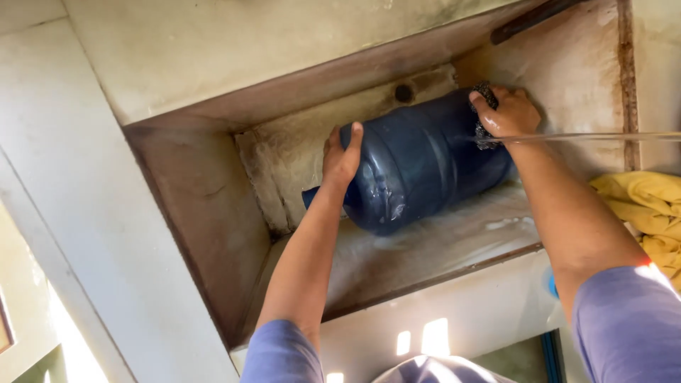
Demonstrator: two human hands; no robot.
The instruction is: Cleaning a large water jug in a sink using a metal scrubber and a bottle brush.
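Observation:
A large dark blue water jug [418, 159] lies on its side in a deep stained concrete sink [213, 213], its neck pointing left. My left hand [342, 154] presses on the jug's shoulder near the neck and holds it steady. Against the jug's bottom end my right hand [505, 112] grips a dark steel wool scrubber [485, 135]. A thin stream of water [603, 136] runs in from the right toward that hand.
A yellow cloth [642, 209] lies on the sink's right ledge. A drain hole [403, 92] shows in the sink's far wall. A dark pipe [528, 20] crosses the upper right corner. White concrete ledges [454, 312] surround the basin.

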